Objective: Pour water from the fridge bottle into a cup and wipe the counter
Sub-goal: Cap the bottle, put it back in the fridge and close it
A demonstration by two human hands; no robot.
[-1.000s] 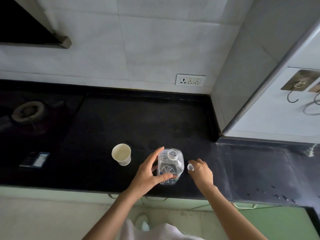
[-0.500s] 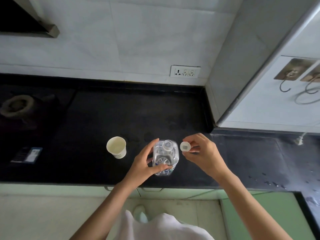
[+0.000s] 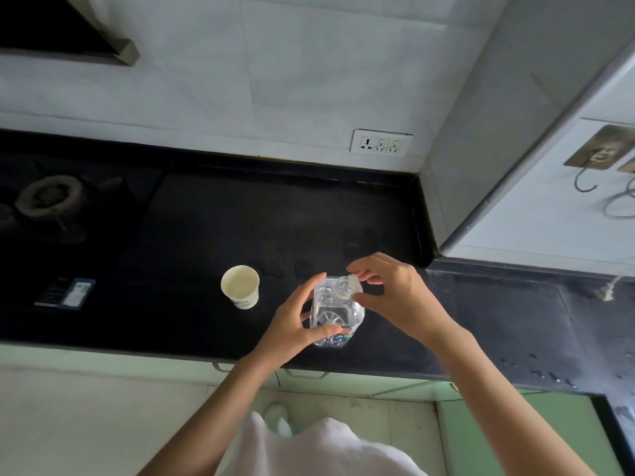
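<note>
Right hand point(image 3: 388, 293) pinching cap point(image 3: 355, 285), now back at mouth of bottle point(image 3: 335, 312), from beside it. Left hand point(image 3: 295, 321) grips bottle, upright on table point(image 3: 206, 228). Cup point(image 3: 240, 286) just left. Likely recapping; wiping remains.

I stand at a black counter point(image 3: 240, 218) backed by pale wall tiles point(image 3: 275, 80) with a socket plate point(image 3: 381, 145). A gas burner point(image 3: 48, 197) sits to my left, pale green cabinet fronts point(image 3: 515, 434) below.

Clear water bottle point(image 3: 335, 312) upright on black counter point(image 3: 213, 235), white cap point(image 3: 355, 285) at its mouth, paper cup point(image 3: 240, 286) beside
</note>
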